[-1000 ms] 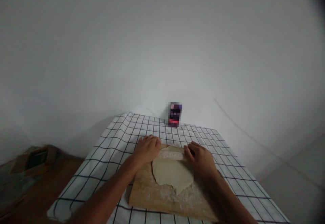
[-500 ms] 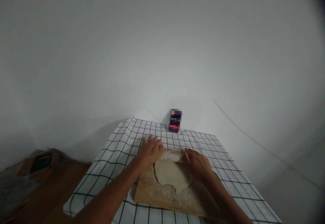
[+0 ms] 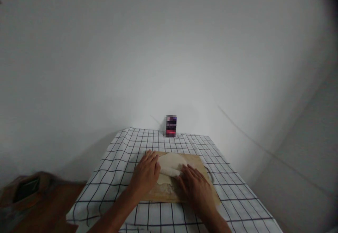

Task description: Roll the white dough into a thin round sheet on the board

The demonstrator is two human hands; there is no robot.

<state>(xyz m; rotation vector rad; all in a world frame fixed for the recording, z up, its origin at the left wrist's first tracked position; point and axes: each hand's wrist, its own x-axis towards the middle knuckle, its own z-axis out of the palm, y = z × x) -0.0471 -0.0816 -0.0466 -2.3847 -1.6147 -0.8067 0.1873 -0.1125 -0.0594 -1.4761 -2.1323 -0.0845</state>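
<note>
A pale rolling pin (image 3: 170, 171) lies crosswise over a flattened sheet of dough (image 3: 173, 159). My left hand (image 3: 146, 171) rests over the pin's left end, its fingers close together and pointing away from me. My right hand (image 3: 195, 185) covers the right end, with its fingers curved over it. Both ends of the pin are hidden under my hands. Beneath the dough is a floury wooden board (image 3: 194, 159), and a ragged near edge of dough shows on my side of the pin.
A white tablecloth with a black grid (image 3: 161, 219) covers the table. At its far edge, a dark pixelated object (image 3: 171, 126) stands against the white wall (image 3: 169, 57). On the floor at left is a brown cardboard box (image 3: 43, 182). A ring-like handle (image 3: 210, 175) shows at the board's right.
Both hands have drawn the rolling pin nearer to me across the dough, from its far edge toward its near edge. The view has shifted slightly, so the table's far end sits further left.
</note>
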